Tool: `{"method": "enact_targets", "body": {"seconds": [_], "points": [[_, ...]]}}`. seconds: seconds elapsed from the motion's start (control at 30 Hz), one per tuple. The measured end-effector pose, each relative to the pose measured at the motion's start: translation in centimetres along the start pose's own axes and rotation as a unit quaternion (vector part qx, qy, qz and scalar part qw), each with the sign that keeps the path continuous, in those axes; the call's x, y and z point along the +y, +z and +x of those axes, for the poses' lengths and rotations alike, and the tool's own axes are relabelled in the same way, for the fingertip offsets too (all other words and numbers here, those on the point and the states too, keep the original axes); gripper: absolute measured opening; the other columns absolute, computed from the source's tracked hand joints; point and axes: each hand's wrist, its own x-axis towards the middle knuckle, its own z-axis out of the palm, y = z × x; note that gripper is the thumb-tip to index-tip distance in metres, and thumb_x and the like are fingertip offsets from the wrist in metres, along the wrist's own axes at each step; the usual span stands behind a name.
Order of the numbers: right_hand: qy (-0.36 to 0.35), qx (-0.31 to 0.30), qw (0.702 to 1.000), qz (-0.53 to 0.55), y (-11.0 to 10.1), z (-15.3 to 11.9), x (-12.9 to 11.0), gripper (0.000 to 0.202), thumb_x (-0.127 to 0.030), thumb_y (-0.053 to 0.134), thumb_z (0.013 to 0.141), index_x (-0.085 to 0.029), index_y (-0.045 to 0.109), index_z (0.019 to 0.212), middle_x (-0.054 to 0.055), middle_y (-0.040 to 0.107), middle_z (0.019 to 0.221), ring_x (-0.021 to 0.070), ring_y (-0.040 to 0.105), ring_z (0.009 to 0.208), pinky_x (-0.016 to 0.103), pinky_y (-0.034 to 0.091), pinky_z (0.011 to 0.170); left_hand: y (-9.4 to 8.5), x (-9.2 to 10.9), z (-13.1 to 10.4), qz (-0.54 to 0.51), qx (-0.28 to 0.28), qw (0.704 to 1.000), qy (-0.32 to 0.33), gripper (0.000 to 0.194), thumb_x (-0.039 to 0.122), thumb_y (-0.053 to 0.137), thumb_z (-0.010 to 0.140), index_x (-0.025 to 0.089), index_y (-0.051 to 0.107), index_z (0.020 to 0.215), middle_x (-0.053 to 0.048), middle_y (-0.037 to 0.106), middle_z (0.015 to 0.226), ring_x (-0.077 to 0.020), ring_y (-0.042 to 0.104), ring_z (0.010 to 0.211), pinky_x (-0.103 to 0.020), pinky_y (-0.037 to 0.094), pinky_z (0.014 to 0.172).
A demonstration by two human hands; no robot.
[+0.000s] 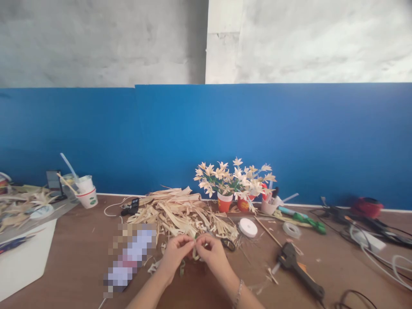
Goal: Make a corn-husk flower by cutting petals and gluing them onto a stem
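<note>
My left hand [176,254] and my right hand [212,252] meet over the near middle of the table, thumb and fingers pinched on both. Whatever is between the fingertips is too small to name; a bit of green and pale strip shows at and below them. Just beyond the hands spreads a heap of dry, straw-coloured husk strips [180,210]. Black-handled scissors [228,244] lie right of my right hand, partly under the husks. Behind the heap, cream husk-like flowers [225,174] stand in a red and white paper cup [224,202].
A glue gun [299,270], a white ribbon roll [247,227] and a tape roll [291,230] lie to the right, with cables [383,257] farther over. Left are a pixelated phone-like object [131,259], a white cup [87,198] and white board [28,262]. A blue partition [167,137] stands behind.
</note>
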Motion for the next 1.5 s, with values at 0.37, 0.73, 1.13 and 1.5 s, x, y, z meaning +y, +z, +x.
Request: {"method": "enact_targets", "body": {"seconds": [0.37,0.73,1.13,1.5], "points": [[-0.012,0.001,1.000,-0.023,-0.4,0.0,-0.3,0.014,-0.024,0.060,0.065,-0.015,0.059,0.054,0.005,0.059,0.073,0.0155,0.055,0.070,0.022,0.041,0.055,-0.6,-1.0,0.5,0.055,-0.041,0.997,0.031,0.021,0.034,0.068,0.065,0.014,0.063,0.062,0.001,0.058,0.049,-0.0113,0.052,0.045,-0.021,0.042,0.046],[0.083,-0.053,0.975,0.197,-1.1,0.0,-1.6,0.016,-0.030,0.072,0.060,-0.015,0.066,0.059,0.006,0.060,0.096,0.0146,0.054,0.074,0.025,0.041,0.065,-1.2,-0.4,0.8,0.094,0.076,0.991,0.061,0.017,0.030,0.065,0.064,0.015,0.059,0.060,0.001,0.057,0.047,-0.0110,0.049,0.042,-0.020,0.035,0.042],[0.073,-0.047,0.958,0.274,-8.5,1.7,-4.7,0.012,-0.025,0.061,0.065,-0.018,0.052,0.060,0.000,0.061,0.063,0.0062,0.040,0.043,0.020,0.031,0.042,-1.8,1.2,1.0,-0.182,0.155,0.970,0.033,0.027,0.033,0.073,0.057,0.015,0.055,0.067,-0.001,0.065,0.064,-0.0046,0.045,0.040,-0.014,0.023,0.034],[0.033,-0.053,0.993,0.098,0.4,0.2,-0.9,0.030,-0.038,0.068,0.065,-0.018,0.070,0.087,0.007,0.066,0.090,0.0228,0.058,0.091,0.038,0.041,0.088,-1.1,2.3,-0.7,-0.202,-0.015,0.978,-0.044,0.023,0.024,0.073,0.060,0.015,0.053,0.066,0.002,0.061,0.061,-0.0035,0.047,0.045,-0.014,0.031,0.042]]}}
